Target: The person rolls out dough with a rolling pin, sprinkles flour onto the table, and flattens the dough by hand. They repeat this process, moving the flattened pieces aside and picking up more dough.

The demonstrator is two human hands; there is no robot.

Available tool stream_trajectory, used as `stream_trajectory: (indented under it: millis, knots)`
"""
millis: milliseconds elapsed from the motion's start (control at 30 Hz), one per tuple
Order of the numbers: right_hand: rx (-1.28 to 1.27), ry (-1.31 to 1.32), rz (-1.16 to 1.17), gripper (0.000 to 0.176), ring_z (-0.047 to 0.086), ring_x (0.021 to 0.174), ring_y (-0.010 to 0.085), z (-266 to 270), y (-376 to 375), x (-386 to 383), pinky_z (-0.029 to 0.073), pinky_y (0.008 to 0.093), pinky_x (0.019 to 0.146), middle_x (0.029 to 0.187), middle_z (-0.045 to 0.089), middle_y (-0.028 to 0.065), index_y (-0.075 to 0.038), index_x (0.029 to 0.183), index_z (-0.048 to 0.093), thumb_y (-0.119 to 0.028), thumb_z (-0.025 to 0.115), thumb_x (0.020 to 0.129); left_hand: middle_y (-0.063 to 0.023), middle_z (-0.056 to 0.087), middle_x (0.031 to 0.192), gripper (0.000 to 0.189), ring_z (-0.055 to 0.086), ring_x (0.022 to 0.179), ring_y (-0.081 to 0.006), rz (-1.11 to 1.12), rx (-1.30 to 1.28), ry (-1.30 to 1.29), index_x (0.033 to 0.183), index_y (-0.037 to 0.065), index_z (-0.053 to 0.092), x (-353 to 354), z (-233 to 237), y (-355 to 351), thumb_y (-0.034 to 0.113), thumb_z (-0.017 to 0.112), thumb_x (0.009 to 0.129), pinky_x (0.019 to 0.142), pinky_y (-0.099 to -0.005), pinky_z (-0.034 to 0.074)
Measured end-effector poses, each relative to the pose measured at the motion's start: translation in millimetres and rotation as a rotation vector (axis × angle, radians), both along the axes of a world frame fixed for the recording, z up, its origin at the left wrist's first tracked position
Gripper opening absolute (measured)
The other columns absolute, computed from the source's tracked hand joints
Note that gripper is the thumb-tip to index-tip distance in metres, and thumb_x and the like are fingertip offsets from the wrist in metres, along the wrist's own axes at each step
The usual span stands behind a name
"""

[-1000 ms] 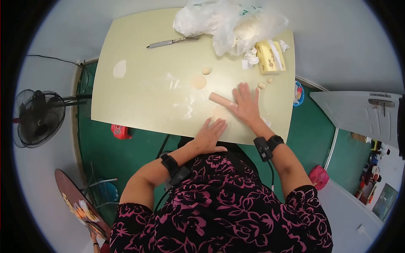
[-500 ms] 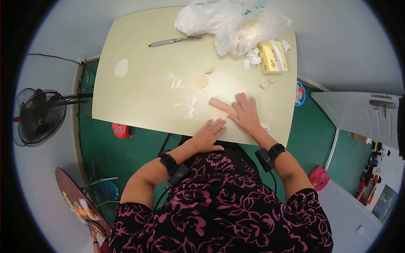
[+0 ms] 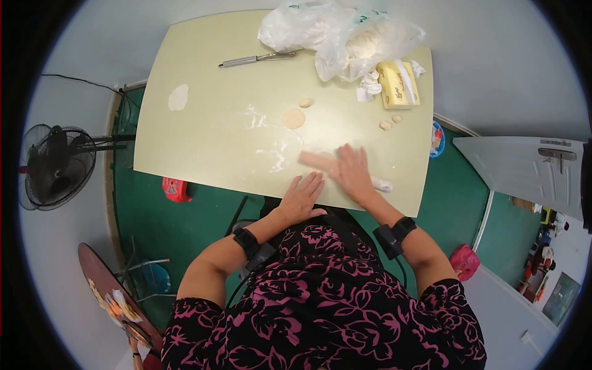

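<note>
On my feed I see pale walls (image 3: 505, 74) rising close beyond the far edge of the bench (image 3: 209, 142), and green floor (image 3: 444, 213) showing past its left, right and near edges. Off the left edge I make out a black fan (image 3: 58, 161), with a dark cable (image 3: 80, 78) along the wall. A brown round tabletop (image 3: 98, 259) sits well out from the near-left corner. Past the right edge I see a white door (image 3: 518, 169) standing open, with green floor and indistinct clutter (image 3: 540, 259) beyond. Soft light falls on the bench's pale yellow top.
</note>
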State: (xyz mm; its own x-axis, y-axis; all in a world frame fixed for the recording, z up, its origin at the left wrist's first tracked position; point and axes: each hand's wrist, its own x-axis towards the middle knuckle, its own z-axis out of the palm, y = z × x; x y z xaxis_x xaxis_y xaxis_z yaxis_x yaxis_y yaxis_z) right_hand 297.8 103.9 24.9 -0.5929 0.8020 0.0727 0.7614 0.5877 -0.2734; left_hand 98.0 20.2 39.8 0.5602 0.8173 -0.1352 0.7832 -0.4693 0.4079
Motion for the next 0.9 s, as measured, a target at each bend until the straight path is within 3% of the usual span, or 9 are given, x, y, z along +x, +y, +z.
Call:
stream_trajectory:
  millis: [100,233,367,467,600,633,767,867,900]
  knots:
    - [0.06,-0.045,0.13,0.045,0.03,0.133,0.0315,-5.5,-6.5,-5.6,0.019,0.0581,0.106,0.137,0.039,0.0188,-0.002,0.111,0.055,-0.038,0.058,0.083,-0.0182,0.033,0.143,0.082,0.028,0.135,-0.0309,0.014,-0.001,-0.016,0.133,-0.002,0.04,-0.1,0.9,-2.4,0.058,0.056,0.078,0.106,-0.0517,0.024]
    - [0.046,-0.095,-0.077,0.062,0.028,0.135,0.0314,15.3,31.0,-13.3,0.015,0.0579,0.108,0.141,0.036,0.0175,-0.009,0.13,0.047,-0.049,0.054,0.082,-0.0182,0.035,0.14,0.082,0.029,0.133,-0.0305,-0.006,0.078,0.026,0.132,-0.001,0.041,0.5,1.8,-2.0,0.058,0.056,0.077,0.105,-0.0551,0.021]
    - [-0.043,-0.056,0.121,0.063,0.026,0.136,0.03,4.9,-15.8,-7.6,0.014,0.0588,0.108,0.145,0.032,0.0147,-0.006,0.133,0.043,-0.046,0.05,0.085,-0.0161,0.034,0.142,0.079,0.028,0.135,-0.0287,-0.007,0.015,0.053,0.133,0.003,0.041,-1.2,3.2,0.8,0.058,0.056,0.078,0.104,-0.0616,0.018]
    - [0.072,-0.22,0.055,0.064,0.026,0.136,0.03,-3.9,-3.7,-10.7,0.014,0.0589,0.108,0.145,0.032,0.0147,-0.004,0.134,0.042,-0.046,0.048,0.086,-0.0143,0.033,0.143,0.078,0.027,0.135,-0.0279,0.009,0.035,0.05,0.133,0.004,0.042,-2.0,-0.8,-6.9,0.058,0.056,0.078,0.104,-0.0636,0.017]
    - [-0.017,-0.097,-0.19,0.068,0.018,0.139,0.0322,14.0,42.2,-12.9,0.01,0.0586,0.109,0.148,0.024,0.0172,-0.007,0.138,0.037,-0.047,0.051,0.085,-0.0126,0.034,0.142,0.077,0.027,0.135,-0.0268,0.024,0.071,0.04,0.132,0.005,0.043,-1.5,0.0,-5.8,0.058,0.054,0.078,0.104,-0.0628,0.017]
    - [0.036,-0.057,-0.14,0.071,0.018,0.139,0.0322,3.3,36.4,-11.6,0.01,0.0585,0.109,0.148,0.025,0.0191,-0.006,0.137,0.039,-0.052,0.05,0.084,-0.0128,0.033,0.143,0.077,0.027,0.135,-0.027,0.01,0.058,0.045,0.132,0.005,0.043,-2.7,0.7,-3.4,0.058,0.055,0.078,0.104,-0.0632,0.017]
    - [-0.167,-0.13,0.107,0.074,0.018,0.139,0.0317,17.1,-17.9,-9.2,0.009,0.0584,0.109,0.148,0.025,0.0189,-0.005,0.138,0.037,-0.054,0.049,0.084,-0.0131,0.031,0.145,0.076,0.026,0.136,-0.0272,0.005,0.018,0.043,0.133,0.006,0.042,-6.4,2.0,-4.7,0.058,0.055,0.078,0.103,-0.0641,0.017]
    - [0.101,-0.209,0.012,0.074,0.019,0.139,0.032,-12.8,5.8,-7.6,0.008,0.059,0.109,0.147,0.025,0.0199,-0.005,0.138,0.036,-0.054,0.049,0.084,-0.0134,0.031,0.145,0.076,0.025,0.136,-0.027,0.011,0.029,0.021,0.133,0.006,0.042,-5.4,-1.6,-6.1,0.057,0.056,0.079,0.103,-0.0643,0.017]
    - [0.028,-0.15,-0.066,0.073,0.018,0.139,0.0328,9.5,26.2,-11.6,0.008,0.0596,0.108,0.147,0.025,0.0213,-0.005,0.138,0.036,-0.052,0.05,0.084,-0.0135,0.03,0.145,0.076,0.025,0.137,-0.0269,0.014,0.036,0.014,0.133,0.006,0.042,-5.4,-2.7,-6.7,0.056,0.056,0.079,0.103,-0.0644,0.017]
